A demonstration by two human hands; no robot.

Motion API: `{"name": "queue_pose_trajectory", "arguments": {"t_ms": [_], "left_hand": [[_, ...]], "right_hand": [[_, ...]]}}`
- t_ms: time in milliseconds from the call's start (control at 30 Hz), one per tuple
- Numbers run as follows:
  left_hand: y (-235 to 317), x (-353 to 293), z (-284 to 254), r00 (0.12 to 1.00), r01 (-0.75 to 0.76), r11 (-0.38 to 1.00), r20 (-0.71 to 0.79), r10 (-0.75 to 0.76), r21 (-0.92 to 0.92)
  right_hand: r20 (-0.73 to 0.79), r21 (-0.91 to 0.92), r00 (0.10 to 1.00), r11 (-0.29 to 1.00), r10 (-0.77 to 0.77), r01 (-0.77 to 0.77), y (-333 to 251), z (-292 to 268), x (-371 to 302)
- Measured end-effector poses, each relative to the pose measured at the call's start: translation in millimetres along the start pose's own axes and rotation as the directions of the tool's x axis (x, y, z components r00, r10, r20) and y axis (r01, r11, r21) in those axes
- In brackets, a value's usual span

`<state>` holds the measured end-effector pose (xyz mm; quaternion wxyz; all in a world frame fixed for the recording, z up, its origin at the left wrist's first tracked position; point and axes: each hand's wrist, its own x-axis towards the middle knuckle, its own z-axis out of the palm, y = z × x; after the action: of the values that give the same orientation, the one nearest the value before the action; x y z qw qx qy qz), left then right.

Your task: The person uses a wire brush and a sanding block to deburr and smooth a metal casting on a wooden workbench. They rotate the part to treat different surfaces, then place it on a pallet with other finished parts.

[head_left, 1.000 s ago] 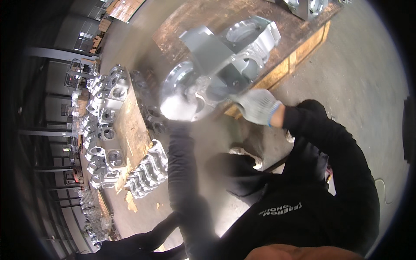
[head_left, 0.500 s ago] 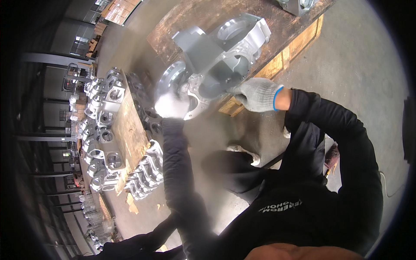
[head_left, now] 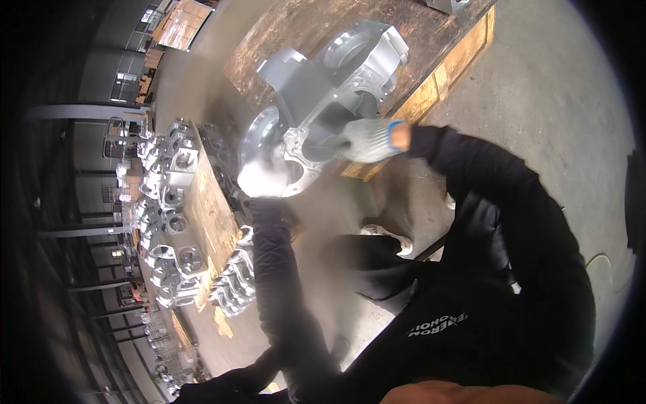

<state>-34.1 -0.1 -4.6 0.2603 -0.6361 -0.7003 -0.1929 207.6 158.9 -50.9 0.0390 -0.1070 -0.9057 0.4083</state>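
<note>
A large silver-grey metal casting [head_left: 296, 87] with several round openings lies on a worn wooden table. My left hand [head_left: 264, 176], in a white glove washed out by glare, grips its near left end beside a round flange. In a grey knit glove with a blue cuff, my right hand [head_left: 367, 140] is closed at the near rim of the casting's middle opening. Its fingertips are blurred against the dark inside, and whatever they hold, if anything, cannot be made out.
The brown wooden tabletop [head_left: 431, 27] has a pale plank side. Another metal part [head_left: 447, 5] sits at its far edge. To the left, many similar castings [head_left: 175, 195] stand around a wooden board [head_left: 210, 209]. Boxes [head_left: 183, 23] are stacked farther back.
My right hand has moved left, from the casting's right edge to its middle opening. The left hand stays at the casting's near end, and the view has shifted slightly.
</note>
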Motion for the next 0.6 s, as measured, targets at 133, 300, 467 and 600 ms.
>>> {"name": "queue_pose_trajectory", "arguments": {"t_ms": [133, 300, 467, 600], "left_hand": [[-3.4, -2.3, -0.3, 0.992, 0.114, 0.986, 0.037, -0.119, 0.118], [-6.1, -10.9, 0.3, 0.952, 0.268, 0.956, 0.185, -0.245, -0.115], [1.8, -7.2, -0.6, 0.965, 0.242, 0.969, 0.113, -0.235, -0.053], [5.7, -5.2, -3.1, 0.952, 0.278, 0.907, 0.215, -0.217, -0.317]], "right_hand": [[-0.008, 0.227, 0.999, 0.973, -0.033, 0.034, -0.1, -2.8, -3.3], [0.081, 0.307, 0.997, 0.951, 0.0, -0.025, -1.8, -8.8, -14.8], [0.076, 0.567, 0.995, 0.819, 0.057, -0.09, 11.8, 10.1, -3.7], [-0.161, 0.503, 0.987, 0.86, -0.012, 0.092, 22.2, 44.5, -1.7]]}}
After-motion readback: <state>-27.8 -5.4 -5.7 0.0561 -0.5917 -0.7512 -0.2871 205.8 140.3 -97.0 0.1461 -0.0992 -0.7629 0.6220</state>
